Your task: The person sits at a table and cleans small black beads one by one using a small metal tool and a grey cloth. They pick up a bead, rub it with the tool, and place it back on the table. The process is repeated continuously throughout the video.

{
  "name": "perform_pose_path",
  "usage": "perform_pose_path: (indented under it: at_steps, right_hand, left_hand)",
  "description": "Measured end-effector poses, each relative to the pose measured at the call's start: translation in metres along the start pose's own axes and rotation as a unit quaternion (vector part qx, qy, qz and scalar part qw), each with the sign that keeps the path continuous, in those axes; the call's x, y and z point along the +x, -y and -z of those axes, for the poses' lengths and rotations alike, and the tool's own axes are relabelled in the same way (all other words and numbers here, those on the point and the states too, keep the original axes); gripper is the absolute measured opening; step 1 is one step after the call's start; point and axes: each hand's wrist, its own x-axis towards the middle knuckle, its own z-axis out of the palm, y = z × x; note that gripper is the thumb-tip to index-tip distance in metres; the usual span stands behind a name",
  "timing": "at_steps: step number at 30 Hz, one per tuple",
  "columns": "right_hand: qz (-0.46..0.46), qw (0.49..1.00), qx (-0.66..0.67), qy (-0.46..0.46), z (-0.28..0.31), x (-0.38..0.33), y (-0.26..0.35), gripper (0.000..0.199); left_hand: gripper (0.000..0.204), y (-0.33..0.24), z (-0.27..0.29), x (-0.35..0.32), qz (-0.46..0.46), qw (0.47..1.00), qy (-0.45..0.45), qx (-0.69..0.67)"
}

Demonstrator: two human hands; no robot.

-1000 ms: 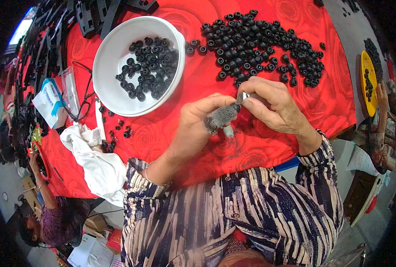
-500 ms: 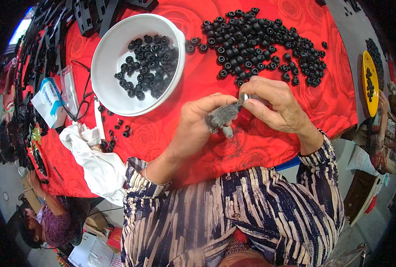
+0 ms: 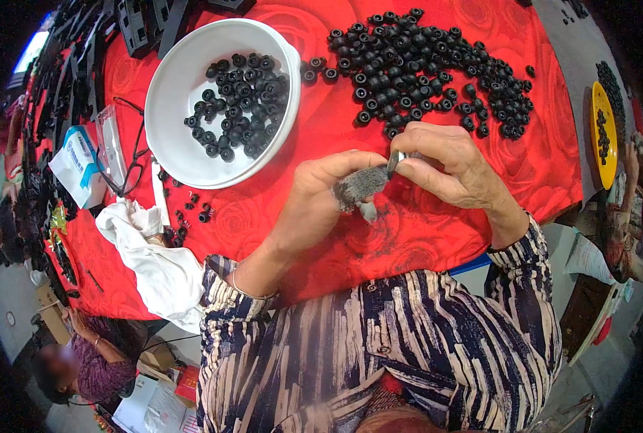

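Note:
My left hand point(image 3: 320, 206) holds a small grey fuzzy pad point(image 3: 359, 185) over the red tablecloth point(image 3: 408, 238). My right hand point(image 3: 451, 173) pinches a small metallic piece point(image 3: 396, 159) against the pad's upper end. A white bowl point(image 3: 184, 144) with several small black round parts point(image 3: 238, 97) sits up and to the left of my hands. A large loose heap of the same black parts point(image 3: 429, 72) lies on the cloth just above my right hand.
A crumpled white cloth point(image 3: 155, 260) and a few stray black parts point(image 3: 188, 213) lie at the table's left edge. Black plastic frames point(image 3: 130, 25), a clear bag point(image 3: 112, 155) and a blue-white packet point(image 3: 76, 162) lie at the left. A yellow dish point(image 3: 604, 137) stands far right. Another person point(image 3: 83, 361) sits lower left.
My hands stay together on the grey pad and have barely shifted. Nothing else on the table has moved.

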Motion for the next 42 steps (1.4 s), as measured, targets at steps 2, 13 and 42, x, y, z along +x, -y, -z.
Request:
perform_pose_path:
  at_steps: [2, 13, 42]
  right_hand:
    - [0.01, 1.0, 0.002, 0.004, 0.0, 0.001, -0.002, 0.011]
    - [0.034, 0.999, 0.014, 0.019, 0.001, -0.001, -0.009, 0.01]
    - [0.204, 0.945, -0.218, -0.136, -0.023, -0.01, 0.005, 0.032]
  left_hand:
    - [0.023, -0.002, -0.003, -0.002, 0.024, 0.999, -0.013, -0.029]
    - [0.022, 0.008, 0.001, 0.002, 0.055, 0.997, -0.014, -0.045]
    - [0.02, 0.025, -0.002, 0.007, 0.06, 0.965, -0.042, -0.254]
